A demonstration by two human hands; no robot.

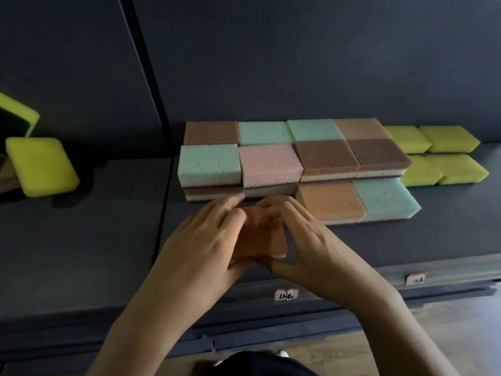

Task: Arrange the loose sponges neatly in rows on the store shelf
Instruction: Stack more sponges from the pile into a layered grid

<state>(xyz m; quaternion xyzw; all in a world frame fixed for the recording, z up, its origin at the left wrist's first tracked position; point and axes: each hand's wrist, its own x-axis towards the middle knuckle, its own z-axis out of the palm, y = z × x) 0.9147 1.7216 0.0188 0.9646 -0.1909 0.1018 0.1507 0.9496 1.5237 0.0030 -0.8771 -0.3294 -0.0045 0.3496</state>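
An orange sponge (267, 240) sits between both hands just above the dark shelf (406, 240). My left hand (200, 240) grips its left side and my right hand (306, 237) grips its right side; fingers cover most of it. Behind it stand rows of stacked sponges: a mint one (208, 164), a pink one (269, 164), brown ones (326, 158), and in the front row an orange one (329, 202) beside a mint one (386, 199). The held sponge lies in front of the pink stack, left of the front-row orange sponge.
Several yellow sponges (439, 156) lie in two rows at the right of the block. On the neighbouring shelf section at the left, loose yellow sponges (40, 166) lie tilted. Price tags (286, 294) hang on the shelf's front rail.
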